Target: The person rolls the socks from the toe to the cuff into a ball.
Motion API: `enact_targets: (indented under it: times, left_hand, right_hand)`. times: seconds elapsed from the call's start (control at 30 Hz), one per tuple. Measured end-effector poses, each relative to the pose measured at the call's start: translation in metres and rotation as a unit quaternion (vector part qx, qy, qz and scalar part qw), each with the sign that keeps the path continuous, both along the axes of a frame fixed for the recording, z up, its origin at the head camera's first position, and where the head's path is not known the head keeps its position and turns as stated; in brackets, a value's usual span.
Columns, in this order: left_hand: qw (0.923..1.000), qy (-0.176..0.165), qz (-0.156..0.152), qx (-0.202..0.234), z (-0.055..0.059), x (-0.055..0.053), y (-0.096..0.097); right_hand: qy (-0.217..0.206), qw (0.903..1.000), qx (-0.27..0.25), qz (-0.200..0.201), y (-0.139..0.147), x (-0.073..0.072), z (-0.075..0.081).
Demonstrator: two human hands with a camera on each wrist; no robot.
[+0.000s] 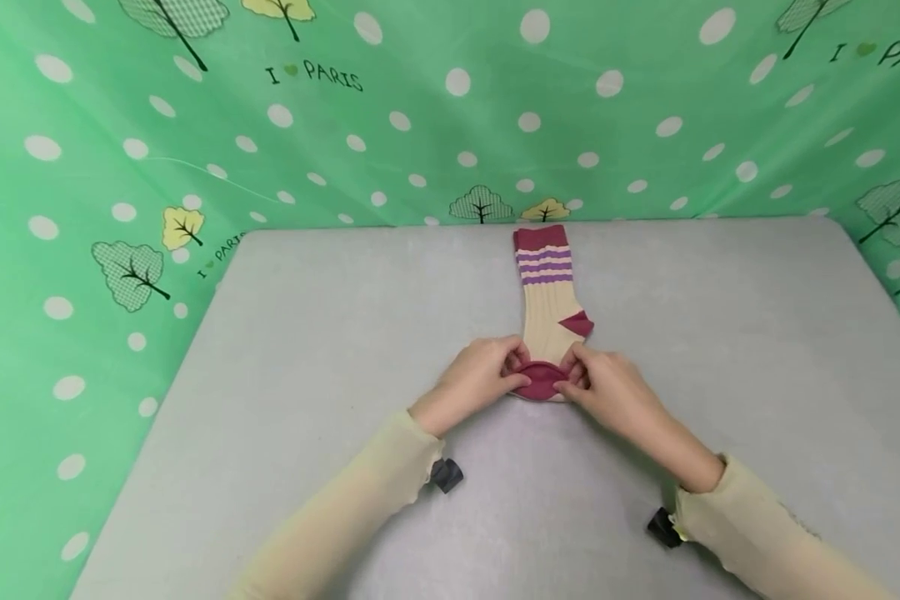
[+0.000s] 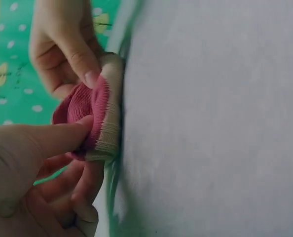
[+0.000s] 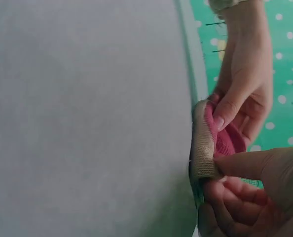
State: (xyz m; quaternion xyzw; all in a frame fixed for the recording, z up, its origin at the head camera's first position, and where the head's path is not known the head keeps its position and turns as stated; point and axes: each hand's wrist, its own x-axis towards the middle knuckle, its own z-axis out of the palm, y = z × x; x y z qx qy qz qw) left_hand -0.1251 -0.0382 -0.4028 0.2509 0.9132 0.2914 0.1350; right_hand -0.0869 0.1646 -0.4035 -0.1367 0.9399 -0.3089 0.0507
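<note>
A cream sock [image 1: 549,312] with maroon cuff, heel and toe and purple stripes lies lengthwise on the grey table, cuff at the far edge. Its near end is turned up into a maroon opening. My left hand [image 1: 483,375] pinches the left side of that opening between thumb and fingers. On the other side, my right hand [image 1: 611,387] pinches the right rim the same way. In the left wrist view the maroon knit [image 2: 82,106] bulges inside a cream folded band [image 2: 109,133]. The right wrist view shows both thumbs on the rim of the sock [image 3: 204,148].
The grey table [image 1: 307,333] spreads around the sock on every side. Behind and to the sides hangs a green cloth [image 1: 420,92] with white dots and printed trees. Dark clips [image 1: 447,475] sit at both sleeve cuffs.
</note>
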Motion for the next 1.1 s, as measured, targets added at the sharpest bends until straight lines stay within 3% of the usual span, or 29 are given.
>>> enact_targets:
  times: [0.13, 0.3, 0.57, 0.8, 0.93, 1.1]
  left_hand:
    - [0.9957, 0.08, -0.008, -0.046, 0.0, 0.001, 0.003]
    - [0.9848, 0.131, -0.069, -0.091, 0.004, 0.0, -0.001]
    - [0.9806, 0.081, -0.129, -0.123, 0.007, -0.01, -0.01]
    - [0.9745, 0.126, -0.131, -0.131, 0.01, -0.012, -0.012]
    - [0.9842, 0.109, -0.109, -0.087, 0.008, -0.01, -0.016]
    - [0.997, 0.029, -0.071, -0.011, 0.008, -0.008, -0.022]
  right_hand:
    - [0.061, 0.9977, 0.031, 0.002, -0.001, 0.001, -0.001]
    - [0.087, 0.9946, 0.04, 0.039, 0.002, 0.0, -0.001]
    - [0.059, 0.9943, 0.054, 0.071, 0.013, -0.004, 0.0]
    - [0.086, 0.9931, 0.04, 0.07, 0.012, -0.006, -0.001]
    - [0.072, 0.9951, -0.012, 0.066, 0.015, -0.004, -0.001]
    - [-0.027, 0.9952, -0.084, 0.042, 0.023, -0.001, 0.005]
